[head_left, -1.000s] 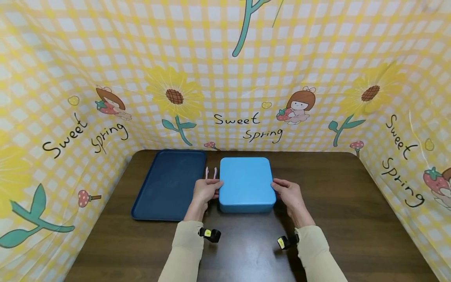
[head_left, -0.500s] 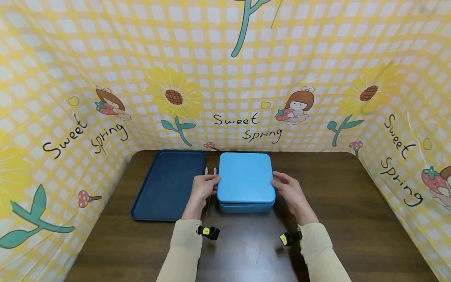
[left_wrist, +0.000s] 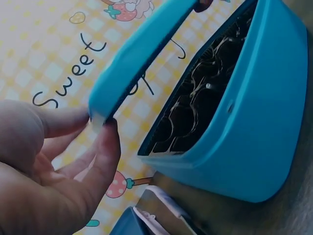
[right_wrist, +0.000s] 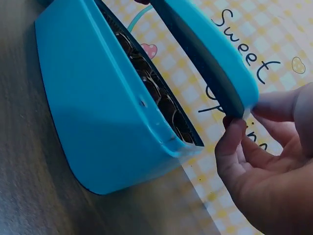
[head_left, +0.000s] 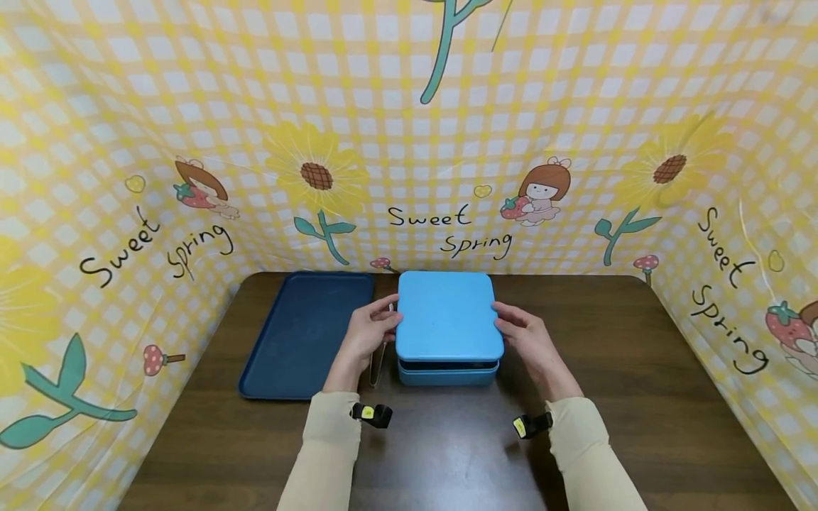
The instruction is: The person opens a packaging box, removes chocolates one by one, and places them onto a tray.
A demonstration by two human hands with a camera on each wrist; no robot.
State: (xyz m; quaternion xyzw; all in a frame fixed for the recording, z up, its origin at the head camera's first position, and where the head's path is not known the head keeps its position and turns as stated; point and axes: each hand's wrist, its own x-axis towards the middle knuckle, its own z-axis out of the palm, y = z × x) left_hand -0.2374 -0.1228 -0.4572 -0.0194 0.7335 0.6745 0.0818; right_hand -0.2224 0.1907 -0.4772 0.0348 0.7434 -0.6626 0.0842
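Observation:
A light blue box lid [head_left: 450, 316] hangs just above its matching box [head_left: 449, 376], with a dark gap showing between them. My left hand [head_left: 372, 328] pinches the lid's left edge between thumb and fingers. On the opposite edge, my right hand [head_left: 525, 337] pinches it the same way. Both wrist views show the lid apart from the box rim. Inside the box sits a dark, glossy insert [left_wrist: 188, 110] with rounded hollows; whatever lies deeper is hidden. Metal tongs [head_left: 375, 370] with pink tips lie left of the box, partly covered by my left hand in the head view.
A dark blue tray [head_left: 307, 333] lies on the brown wooden table [head_left: 607, 355], left of the tongs. Yellow checked cloth [head_left: 409, 142] hangs behind and at both sides of the table. Each sleeve carries a black strapped camera.
The lid has risen off the box, with both hands moving up and slightly away while holding it. A widening gap has opened at the box's front. The tray has stayed put.

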